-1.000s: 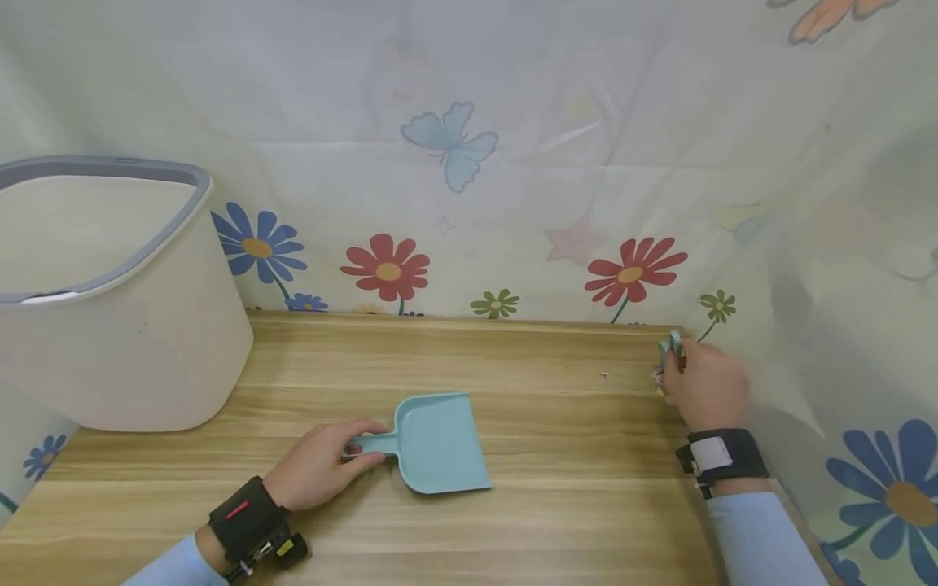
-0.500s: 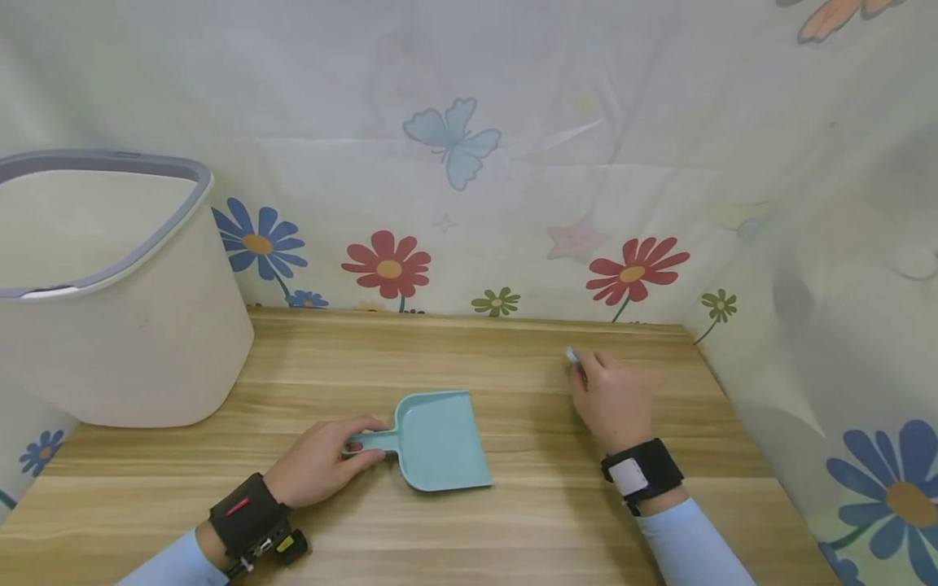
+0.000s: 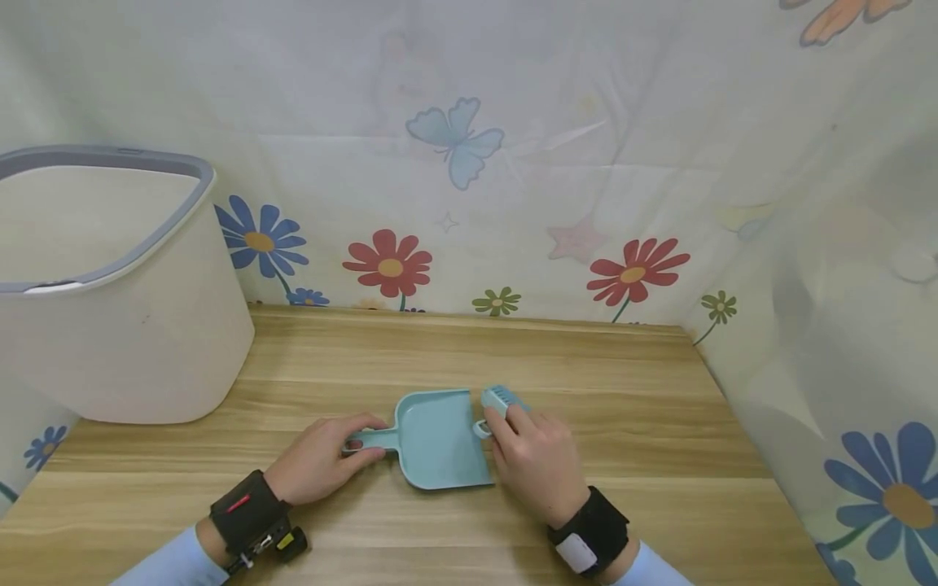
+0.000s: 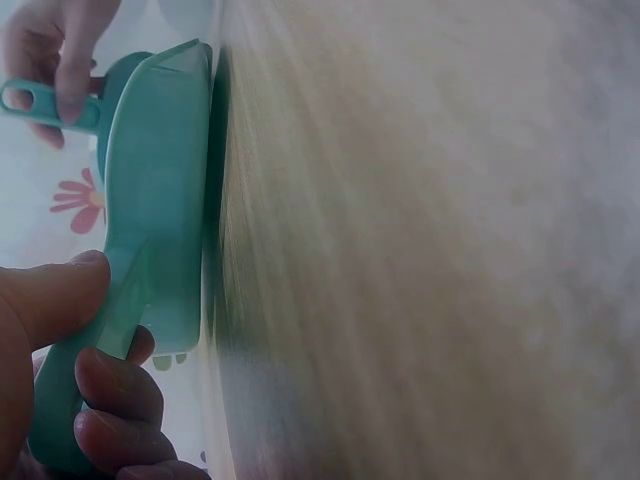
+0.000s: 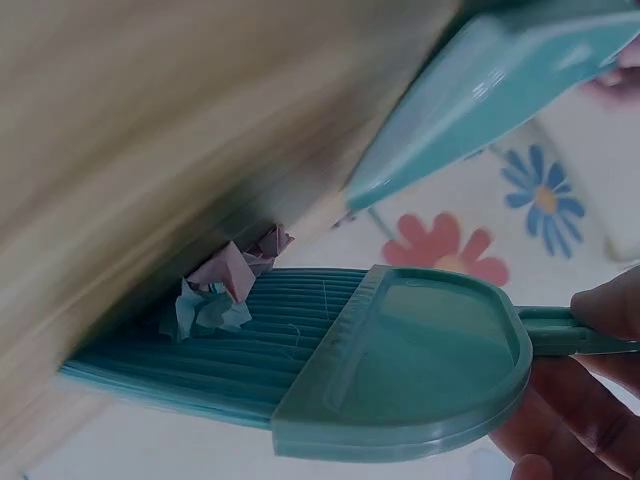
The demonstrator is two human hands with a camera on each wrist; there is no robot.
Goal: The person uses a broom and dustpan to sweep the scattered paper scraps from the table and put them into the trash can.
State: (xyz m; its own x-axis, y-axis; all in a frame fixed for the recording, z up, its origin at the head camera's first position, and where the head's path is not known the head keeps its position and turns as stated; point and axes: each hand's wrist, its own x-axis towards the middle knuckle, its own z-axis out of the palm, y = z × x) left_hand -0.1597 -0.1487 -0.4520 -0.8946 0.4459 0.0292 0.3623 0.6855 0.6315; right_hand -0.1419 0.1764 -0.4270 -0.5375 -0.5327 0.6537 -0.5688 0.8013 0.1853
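Observation:
My left hand [image 3: 315, 462] grips the handle of a light blue dustpan [image 3: 438, 443], which lies on the wooden tabletop with its wide lip facing right. Beside that lip, my right hand [image 3: 541, 465] holds a small matching hand brush [image 3: 501, 397] by its handle. In the right wrist view the brush's bristles [image 5: 210, 360] touch the table, and crumpled paper scraps [image 5: 228, 272], pink and pale blue, lie against them. The dustpan's edge [image 5: 470, 110] is just beyond. From the left wrist, thumb and curled fingers show around the dustpan handle [image 4: 70, 390].
A tall white bin [image 3: 146, 342] with a grey rim stands at the left of the table [image 3: 352, 350]. A flower-printed sheet [image 3: 542, 187] hangs behind the table and along its right side.
My right hand has swept the brush from the far right corner leftward and nearer, up to the dustpan's lip. A scrap seen earlier on the right is gone from there. The left hand stays put.

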